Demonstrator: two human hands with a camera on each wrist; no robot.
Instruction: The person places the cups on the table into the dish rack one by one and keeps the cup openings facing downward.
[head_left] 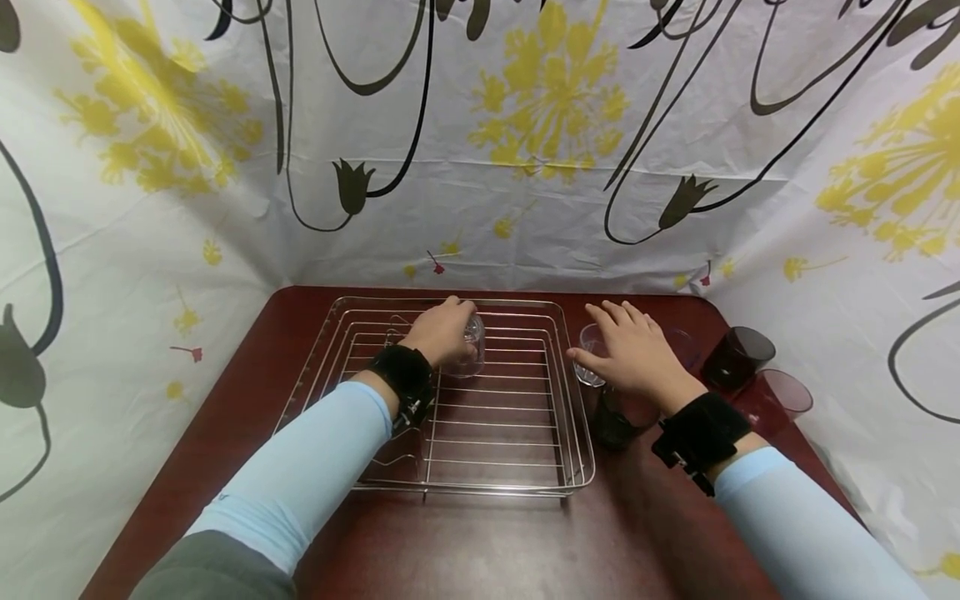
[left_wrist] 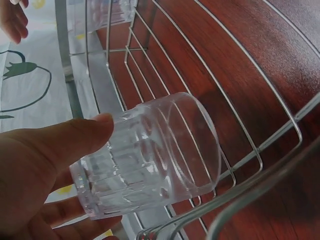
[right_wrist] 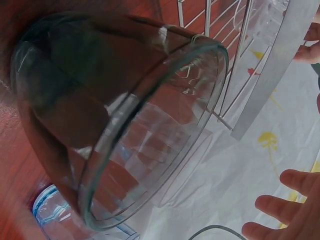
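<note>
My left hand [head_left: 442,332] grips a clear glass tumbler [left_wrist: 145,155] by its base end, thumb on one side and fingers on the other. The tumbler is upside down, its rim toward the bars of the wire dish rack [head_left: 585,450]. My right hand [head_left: 633,354] hovers with fingers spread just right of the rack and holds nothing. Below and beside it stand a clear glass [head_left: 588,377] and a dark green glass [head_left: 617,427]. In the right wrist view the green glass [right_wrist: 65,75] fills much of the picture, with the fingertips apart from it.
Farther right on the dark red table [head_left: 480,546] stand a dark tumbler [head_left: 738,358] and a reddish glass [head_left: 780,396]. A blue-tinted glass [right_wrist: 52,212] shows low in the right wrist view. Patterned white cloth [head_left: 480,233] walls in the table's back and sides.
</note>
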